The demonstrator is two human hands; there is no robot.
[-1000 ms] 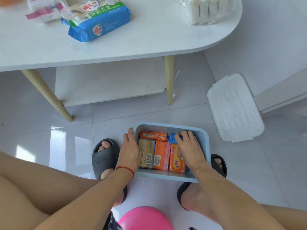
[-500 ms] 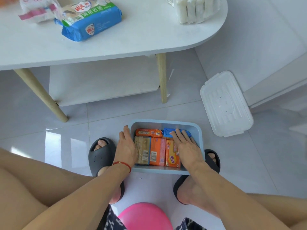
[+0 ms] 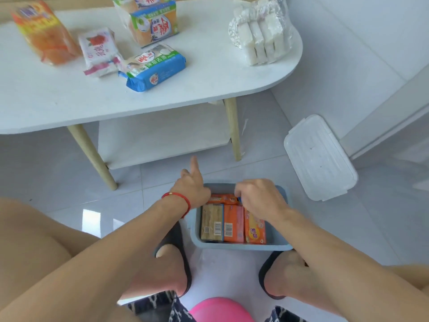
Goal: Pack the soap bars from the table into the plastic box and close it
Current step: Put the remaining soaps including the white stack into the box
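The box (image 3: 241, 246) sits on the floor holding soaps (image 3: 233, 223). The right hand (image 3: 260, 201) curls over them, its grip unclear. The left hand (image 3: 193, 187) is spread, forefinger extended. More soaps (image 3: 154, 67) lie on the tabletop (image 3: 209, 89).

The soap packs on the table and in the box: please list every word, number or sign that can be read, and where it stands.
Blue soap pack on the table: "深层去渍" on its green band.
Pink and white pack: large red characters, too blurred to read.
Orange pack and tall green and orange pack: blurred.
Soap bars in the box: barcodes only, digits too small.
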